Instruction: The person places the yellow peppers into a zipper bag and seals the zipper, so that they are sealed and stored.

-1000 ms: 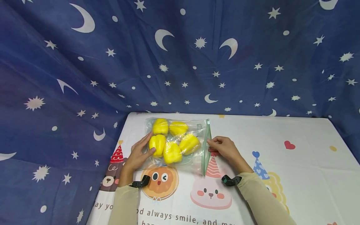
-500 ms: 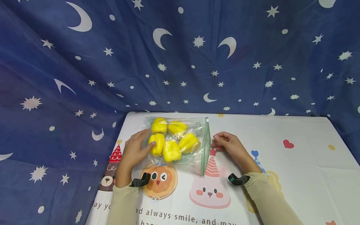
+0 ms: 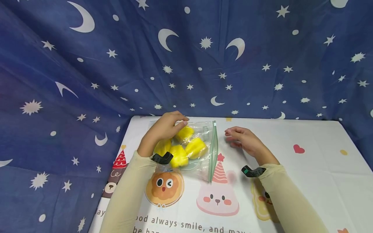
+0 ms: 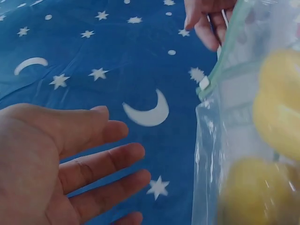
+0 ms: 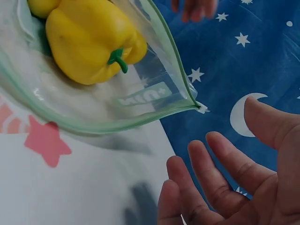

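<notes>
A clear zip bag with a green zip edge lies flat on the table, its mouth toward the right. Inside are several yellow bell peppers; in the right wrist view one pepper shows a green stem. At the zip's far corner sits a white slider. My left hand is above the bag's far left part, hiding some peppers, its fingers spread and holding nothing. Off the bag's mouth, to the right, my right hand hovers with loosely bent fingers and nothing in them.
Printed cartoon figures and lettering cover the white tablecloth. A blue curtain with moons and stars hangs behind the table and along its left side. Each wrist wears a black camera band.
My right hand has let go of the bag's zip edge and drawn back to the right. My left hand has moved from the bag's left side up and over its far edge.
</notes>
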The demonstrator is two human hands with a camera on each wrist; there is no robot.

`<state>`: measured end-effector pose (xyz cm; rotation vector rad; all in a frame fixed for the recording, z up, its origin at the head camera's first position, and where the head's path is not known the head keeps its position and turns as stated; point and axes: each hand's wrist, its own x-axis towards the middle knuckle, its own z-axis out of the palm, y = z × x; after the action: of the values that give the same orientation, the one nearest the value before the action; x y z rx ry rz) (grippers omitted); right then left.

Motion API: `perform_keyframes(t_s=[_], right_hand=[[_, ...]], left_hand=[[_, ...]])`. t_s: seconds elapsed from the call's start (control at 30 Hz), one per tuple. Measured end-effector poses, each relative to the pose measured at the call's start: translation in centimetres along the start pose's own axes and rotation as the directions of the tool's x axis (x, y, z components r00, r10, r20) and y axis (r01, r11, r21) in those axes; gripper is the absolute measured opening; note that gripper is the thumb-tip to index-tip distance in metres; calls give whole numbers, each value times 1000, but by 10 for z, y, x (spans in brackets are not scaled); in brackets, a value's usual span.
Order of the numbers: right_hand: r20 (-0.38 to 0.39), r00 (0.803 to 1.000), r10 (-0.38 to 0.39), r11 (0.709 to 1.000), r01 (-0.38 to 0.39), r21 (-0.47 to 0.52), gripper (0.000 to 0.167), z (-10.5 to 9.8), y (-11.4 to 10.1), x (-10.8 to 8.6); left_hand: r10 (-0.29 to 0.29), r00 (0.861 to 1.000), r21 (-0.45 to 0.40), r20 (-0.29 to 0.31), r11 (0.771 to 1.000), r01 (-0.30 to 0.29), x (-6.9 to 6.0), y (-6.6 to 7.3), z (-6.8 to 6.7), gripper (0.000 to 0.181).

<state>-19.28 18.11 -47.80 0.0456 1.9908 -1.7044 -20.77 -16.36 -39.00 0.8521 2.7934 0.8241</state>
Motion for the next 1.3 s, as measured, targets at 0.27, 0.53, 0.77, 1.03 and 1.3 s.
perform_keyframes(t_s=[0.27,0.53,0.77,1.03,1.3], right_hand=[[16,997,74,995,-74,65,64,2,-12,22],[-32,991,132,987,-128,102,46,17,-17,44],[-91,984,153,977,-136,166,30,26,-13,52],[-101,986,132,968,-106,229,14,31,-12,54],[-128,985,113,971,-82,224,13,32,-12,55]], left_hand=[[-4,981,-38,196,999,12,70,14,11,37],[-51,951,-118,306,989,91,102,10,32,38],[-62,939,-125,339,986,111,116,0,57,34],[-125,933,-160,339,969,188,119,-1,67,26],[-119,948,-197,295,963,183,121,2,73,19]])
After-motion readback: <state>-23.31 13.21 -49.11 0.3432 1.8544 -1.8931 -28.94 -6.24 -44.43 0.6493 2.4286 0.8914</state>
